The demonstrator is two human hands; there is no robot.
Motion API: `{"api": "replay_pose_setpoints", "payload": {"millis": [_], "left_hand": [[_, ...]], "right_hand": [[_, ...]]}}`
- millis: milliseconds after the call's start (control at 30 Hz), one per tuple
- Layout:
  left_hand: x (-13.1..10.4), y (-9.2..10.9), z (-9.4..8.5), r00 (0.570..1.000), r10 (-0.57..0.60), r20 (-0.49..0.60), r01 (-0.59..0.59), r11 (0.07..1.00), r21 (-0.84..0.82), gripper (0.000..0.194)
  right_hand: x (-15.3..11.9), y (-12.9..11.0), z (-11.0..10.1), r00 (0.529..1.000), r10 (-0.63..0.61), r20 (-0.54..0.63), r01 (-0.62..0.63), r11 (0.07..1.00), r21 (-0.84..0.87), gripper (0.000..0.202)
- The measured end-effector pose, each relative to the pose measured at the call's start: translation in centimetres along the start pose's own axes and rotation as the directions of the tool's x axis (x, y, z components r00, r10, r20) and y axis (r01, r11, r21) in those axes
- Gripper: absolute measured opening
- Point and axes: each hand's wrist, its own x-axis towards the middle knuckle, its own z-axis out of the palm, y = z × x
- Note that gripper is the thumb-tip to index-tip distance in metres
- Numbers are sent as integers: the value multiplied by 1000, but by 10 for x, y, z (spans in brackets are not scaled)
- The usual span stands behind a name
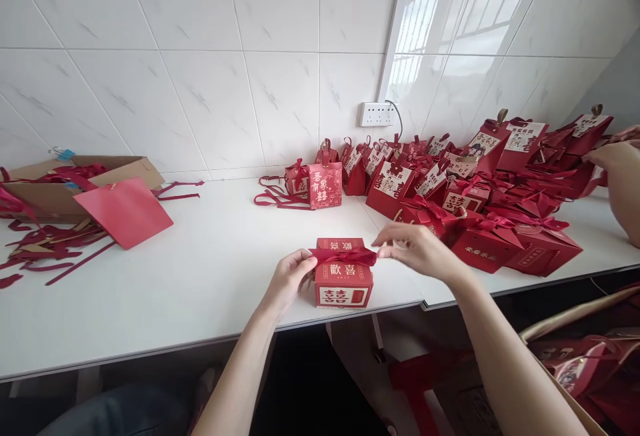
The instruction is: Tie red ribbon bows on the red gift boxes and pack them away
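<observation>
A small red gift box (343, 296) with gold and white print stands near the table's front edge. Across its top lies a dark red ribbon bow (345, 257). My left hand (289, 277) is closed beside the box, thumb and fingers pinching the bow's left end. On the other side, my right hand (419, 249) pinches the bow's right end between thumb and fingertips. Both hands are at the height of the box top, and some of the left fingers are hidden behind the box's side.
Many finished red gift boxes (487, 243) crowd the right side. Behind my box stands a red printed box (325, 186) with loose ribbons. An open cardboard box (133, 168), ribbons and a red card (126, 213) lie left. Another person's arm (624, 176) reaches in at right.
</observation>
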Motion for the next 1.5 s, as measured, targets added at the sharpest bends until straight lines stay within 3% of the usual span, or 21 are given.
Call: {"api": "replay_pose_setpoints", "payload": {"millis": [100,133,200,300,400,467,733,833,1000,1100,1233,1367,1500], "left_hand": [[-1,7,2,998,-21,53,15,994,110,34],[-2,8,3,998,-21,53,13,989,145,34],[-5,11,4,999,-5,36,-3,979,203,33],[-10,11,5,998,57,17,-59,958,282,30],[-16,12,6,996,88,-14,-77,926,368,27],[-19,13,9,993,108,-53,-75,901,428,25],[-21,19,17,991,120,-54,-81,879,469,19],[-21,19,15,994,98,-44,-68,893,444,19],[-20,21,13,995,88,-40,-62,897,438,24],[-17,24,15,988,123,-90,-58,849,525,35],[-12,25,18,989,94,-114,-5,792,610,41],[-11,22,19,990,87,-113,2,782,624,40],[-11,19,17,988,97,-123,-1,790,613,39]], "right_hand": [[23,-19,-2,996,-23,-90,18,999,-52,27],[33,-25,2,998,-43,-37,39,996,-83,24],[52,-36,12,983,-51,177,74,989,-130,19],[72,-43,26,907,-4,421,70,988,-141,12],[75,-42,30,861,1,509,65,992,-113,11],[72,-40,29,859,-16,511,78,992,-100,13],[62,-29,46,972,35,233,14,978,-206,16],[59,-29,49,987,64,151,-37,984,-177,12],[19,-43,26,974,164,-156,-178,981,-81,21],[-17,-53,18,949,262,-173,-286,949,-133,29],[-44,-57,33,907,385,-169,-411,897,-164,28],[-42,-55,49,896,392,-209,-421,900,-113,20],[-31,-57,49,904,371,-212,-394,916,-73,17]]}}
